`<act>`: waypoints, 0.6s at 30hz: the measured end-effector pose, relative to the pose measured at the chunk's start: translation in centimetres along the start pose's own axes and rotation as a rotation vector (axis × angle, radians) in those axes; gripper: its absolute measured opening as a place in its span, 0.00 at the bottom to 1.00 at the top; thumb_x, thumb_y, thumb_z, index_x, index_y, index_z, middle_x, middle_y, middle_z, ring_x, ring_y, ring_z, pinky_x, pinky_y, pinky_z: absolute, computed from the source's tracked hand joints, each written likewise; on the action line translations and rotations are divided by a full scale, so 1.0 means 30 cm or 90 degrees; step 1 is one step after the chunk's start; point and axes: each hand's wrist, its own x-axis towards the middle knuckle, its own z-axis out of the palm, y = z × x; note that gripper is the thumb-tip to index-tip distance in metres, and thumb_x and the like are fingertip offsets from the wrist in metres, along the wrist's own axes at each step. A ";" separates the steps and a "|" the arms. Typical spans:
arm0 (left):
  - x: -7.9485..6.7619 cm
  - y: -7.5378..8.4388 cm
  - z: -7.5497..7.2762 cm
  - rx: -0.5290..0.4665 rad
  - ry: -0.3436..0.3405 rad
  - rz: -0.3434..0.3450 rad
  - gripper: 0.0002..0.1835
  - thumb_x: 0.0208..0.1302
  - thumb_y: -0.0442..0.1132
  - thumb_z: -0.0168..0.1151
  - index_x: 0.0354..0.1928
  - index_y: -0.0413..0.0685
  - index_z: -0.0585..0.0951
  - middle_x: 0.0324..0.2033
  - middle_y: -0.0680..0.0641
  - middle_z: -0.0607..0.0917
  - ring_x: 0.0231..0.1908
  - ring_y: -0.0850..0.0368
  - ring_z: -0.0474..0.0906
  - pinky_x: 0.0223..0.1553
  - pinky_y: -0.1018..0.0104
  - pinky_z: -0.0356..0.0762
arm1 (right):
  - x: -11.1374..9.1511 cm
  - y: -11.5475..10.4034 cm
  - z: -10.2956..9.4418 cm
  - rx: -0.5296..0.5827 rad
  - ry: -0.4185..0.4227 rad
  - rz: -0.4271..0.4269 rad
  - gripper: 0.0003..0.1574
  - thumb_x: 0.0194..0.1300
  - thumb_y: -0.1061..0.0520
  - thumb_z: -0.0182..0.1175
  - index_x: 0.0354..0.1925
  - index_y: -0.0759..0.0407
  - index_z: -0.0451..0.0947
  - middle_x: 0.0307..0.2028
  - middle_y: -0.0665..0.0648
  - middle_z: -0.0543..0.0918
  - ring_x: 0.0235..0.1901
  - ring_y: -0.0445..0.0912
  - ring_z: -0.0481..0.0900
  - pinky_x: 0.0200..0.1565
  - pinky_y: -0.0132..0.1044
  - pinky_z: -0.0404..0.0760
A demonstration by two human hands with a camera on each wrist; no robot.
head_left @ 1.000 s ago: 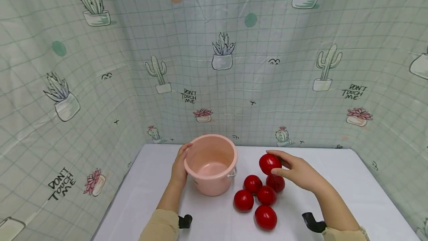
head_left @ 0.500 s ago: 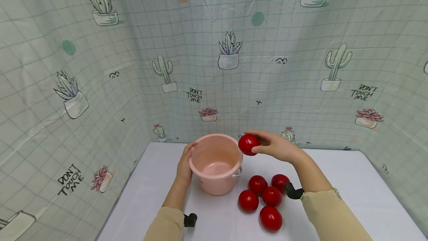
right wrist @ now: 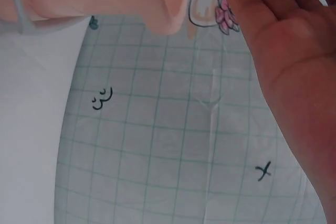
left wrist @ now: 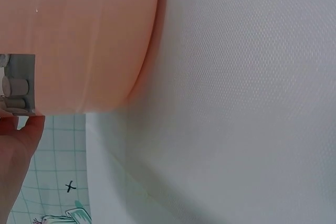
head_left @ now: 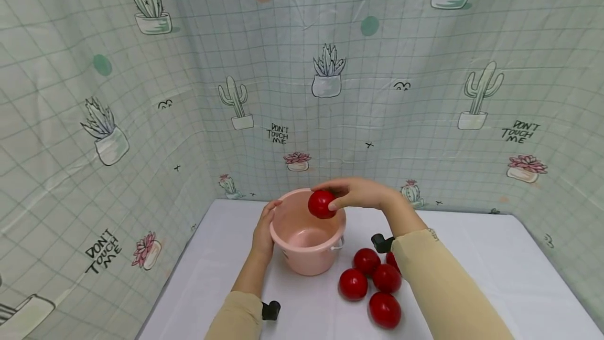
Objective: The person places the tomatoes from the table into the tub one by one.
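Note:
A pink bucket (head_left: 309, 261) with a pale wire handle stands upright on the white table. My left hand (head_left: 263, 232) grips its left rim; in the left wrist view some of those fingers (left wrist: 31, 129) show against the bucket's wall (left wrist: 79, 40). Over the bucket's mouth, my right hand (head_left: 358, 193) holds a glossy, round, apple-like red fruit (head_left: 321, 204) between thumb and fingers. In the right wrist view the palm (right wrist: 294, 66) shows beside the bucket's rim (right wrist: 176, 3). The visible part of the bucket's inside holds nothing.
Several like red fruits (head_left: 353, 284) lie in a cluster on the white table (head_left: 306, 308), right of the bucket. My right sleeve partly covers one. A cactus-print curtain (head_left: 292, 119) hangs behind the table and along both sides.
My right hand has lifted the red fruit from the cluster and carried it left, over the bucket. The left hand keeps its hold on the rim. The view has shifted slightly.

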 end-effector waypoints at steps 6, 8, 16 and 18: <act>0.000 0.001 -0.002 -0.009 -0.004 0.008 0.23 0.75 0.45 0.35 0.65 0.50 0.70 0.70 0.49 0.69 0.70 0.53 0.63 0.70 0.56 0.63 | 0.102 -0.030 0.018 -0.018 -0.131 0.008 0.35 0.64 0.47 0.64 0.68 0.42 0.70 0.65 0.48 0.74 0.65 0.48 0.70 0.66 0.47 0.72; -0.001 0.002 -0.003 -0.010 -0.005 0.010 0.23 0.75 0.45 0.35 0.65 0.50 0.70 0.70 0.49 0.68 0.70 0.52 0.63 0.71 0.54 0.61 | 0.133 -0.031 0.029 -0.023 -0.156 0.025 0.34 0.63 0.46 0.64 0.68 0.40 0.71 0.62 0.46 0.76 0.64 0.46 0.70 0.67 0.46 0.71; -0.005 -0.003 0.000 0.012 0.006 0.013 0.23 0.75 0.46 0.35 0.65 0.54 0.71 0.70 0.48 0.68 0.70 0.49 0.63 0.73 0.49 0.60 | 0.205 -0.041 0.066 0.101 -0.264 0.055 0.35 0.67 0.55 0.61 0.70 0.54 0.66 0.63 0.53 0.74 0.63 0.48 0.73 0.65 0.44 0.75; -0.005 -0.004 -0.001 0.016 0.008 0.015 0.23 0.75 0.46 0.35 0.65 0.54 0.71 0.70 0.48 0.69 0.70 0.49 0.63 0.72 0.49 0.60 | 0.214 -0.056 0.076 0.111 -0.283 0.059 0.36 0.68 0.57 0.59 0.71 0.57 0.64 0.64 0.54 0.73 0.63 0.49 0.72 0.65 0.45 0.74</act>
